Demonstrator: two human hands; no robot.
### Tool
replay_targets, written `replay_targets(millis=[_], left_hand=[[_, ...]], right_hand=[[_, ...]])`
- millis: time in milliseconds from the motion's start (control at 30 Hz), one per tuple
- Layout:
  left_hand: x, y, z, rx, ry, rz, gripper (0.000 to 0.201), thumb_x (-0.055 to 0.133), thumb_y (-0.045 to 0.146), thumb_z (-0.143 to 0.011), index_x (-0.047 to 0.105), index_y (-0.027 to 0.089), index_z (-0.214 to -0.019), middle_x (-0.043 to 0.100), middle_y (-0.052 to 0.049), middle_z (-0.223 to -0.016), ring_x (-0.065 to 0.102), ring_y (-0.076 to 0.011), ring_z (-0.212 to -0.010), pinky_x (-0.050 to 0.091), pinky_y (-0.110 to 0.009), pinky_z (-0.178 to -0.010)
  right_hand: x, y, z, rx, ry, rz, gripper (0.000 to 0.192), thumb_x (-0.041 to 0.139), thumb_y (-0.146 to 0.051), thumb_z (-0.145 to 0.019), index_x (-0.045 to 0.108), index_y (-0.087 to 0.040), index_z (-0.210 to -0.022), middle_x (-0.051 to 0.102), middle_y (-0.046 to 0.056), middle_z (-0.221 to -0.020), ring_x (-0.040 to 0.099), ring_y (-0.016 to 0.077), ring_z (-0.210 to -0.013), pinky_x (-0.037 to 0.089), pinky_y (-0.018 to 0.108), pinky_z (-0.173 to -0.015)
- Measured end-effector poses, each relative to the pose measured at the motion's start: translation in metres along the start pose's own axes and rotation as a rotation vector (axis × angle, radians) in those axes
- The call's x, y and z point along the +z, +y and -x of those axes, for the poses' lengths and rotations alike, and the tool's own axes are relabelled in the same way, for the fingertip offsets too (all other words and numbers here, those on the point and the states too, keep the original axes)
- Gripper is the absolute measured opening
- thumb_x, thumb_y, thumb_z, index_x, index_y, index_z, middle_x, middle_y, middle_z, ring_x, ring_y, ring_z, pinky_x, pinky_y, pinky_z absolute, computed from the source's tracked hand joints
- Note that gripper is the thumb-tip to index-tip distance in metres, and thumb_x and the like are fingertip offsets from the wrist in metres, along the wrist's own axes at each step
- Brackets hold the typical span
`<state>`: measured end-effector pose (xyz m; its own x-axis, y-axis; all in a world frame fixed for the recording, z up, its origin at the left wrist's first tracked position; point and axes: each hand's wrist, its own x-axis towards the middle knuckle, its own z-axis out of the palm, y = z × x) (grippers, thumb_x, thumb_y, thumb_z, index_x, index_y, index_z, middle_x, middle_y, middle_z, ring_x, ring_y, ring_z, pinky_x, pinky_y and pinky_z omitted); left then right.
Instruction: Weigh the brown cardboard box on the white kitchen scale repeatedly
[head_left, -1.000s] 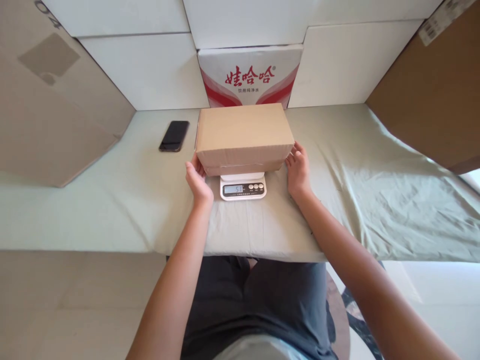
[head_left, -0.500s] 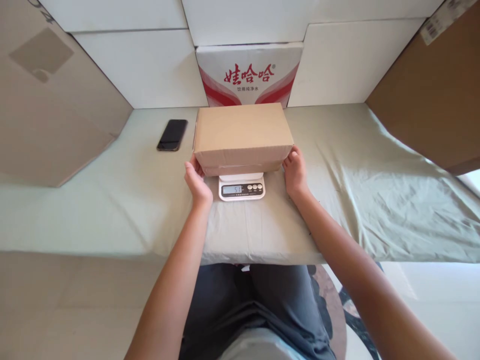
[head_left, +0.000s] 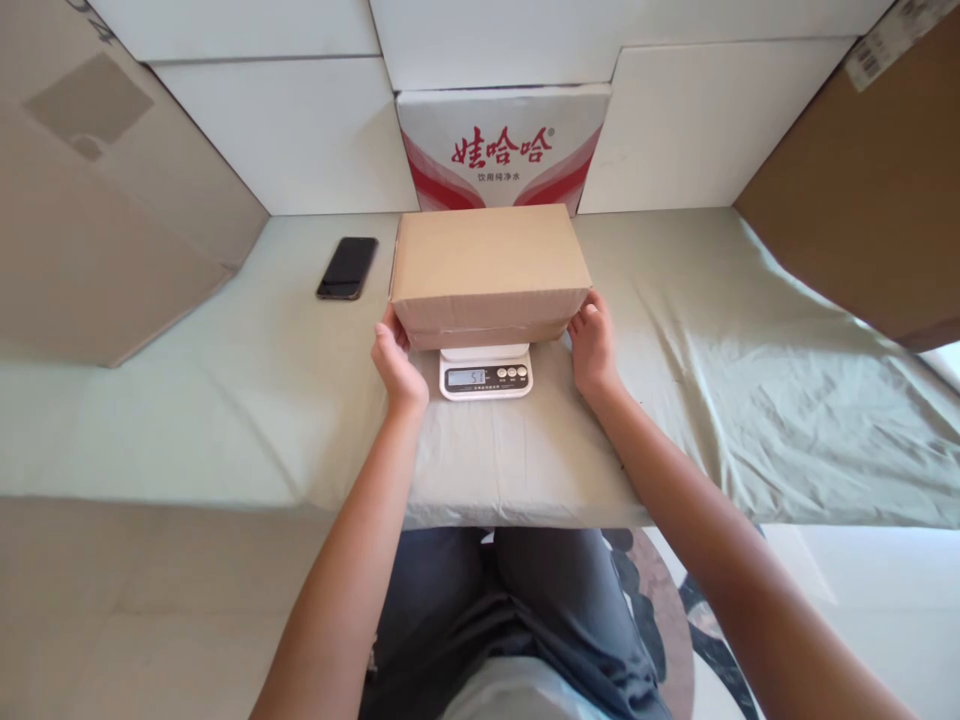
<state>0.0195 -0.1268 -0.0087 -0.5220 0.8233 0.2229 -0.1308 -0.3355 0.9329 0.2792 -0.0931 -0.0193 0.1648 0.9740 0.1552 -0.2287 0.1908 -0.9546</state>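
honestly the box point(head_left: 489, 272) sits on the scale point(head_left: 486, 372) but it's way wider than the platform, overhanging on both sides and hiding all but the display strip. left hand point(head_left: 397, 362) cups the box's left lower corner, right hand point(head_left: 592, 345) the right lower corner, fingers loosely curled against the cardboard, touching rather than clamping as far as i can tell.

what could go wrong: if either hand leans on it or props it up, the reading would be off. and with that overhang, letting go unevenly could tip it off the scale onto the cloth point(head_left: 712, 330).

orientation: box lies flat, long axis running left-right across the scale, one long side facing the person, the other toward the red-print carton point(head_left: 502, 150) behind. phone point(head_left: 347, 267) lies well left of the box.
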Motion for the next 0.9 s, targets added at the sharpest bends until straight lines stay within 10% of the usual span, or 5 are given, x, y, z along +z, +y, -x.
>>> replay_targets(millis=[900], left_hand=[[-0.0009, -0.0029, -0.0009, 0.061, -0.003, 0.034, 0.087, 0.045, 0.087, -0.091, 0.073, 0.020, -0.137, 0.069, -0.016, -0.151, 0.059, -0.0336, -0.148, 0.050, -0.044, -0.119]], right_hand=[[0.0027, -0.0063, 0.0043, -0.013, -0.021, -0.055, 0.063, 0.069, -0.074, -0.078, 0.062, -0.037, -0.128, 0.064, 0.002, -0.156, 0.053, 0.0316, -0.156, 0.037, 0.057, -0.134]])
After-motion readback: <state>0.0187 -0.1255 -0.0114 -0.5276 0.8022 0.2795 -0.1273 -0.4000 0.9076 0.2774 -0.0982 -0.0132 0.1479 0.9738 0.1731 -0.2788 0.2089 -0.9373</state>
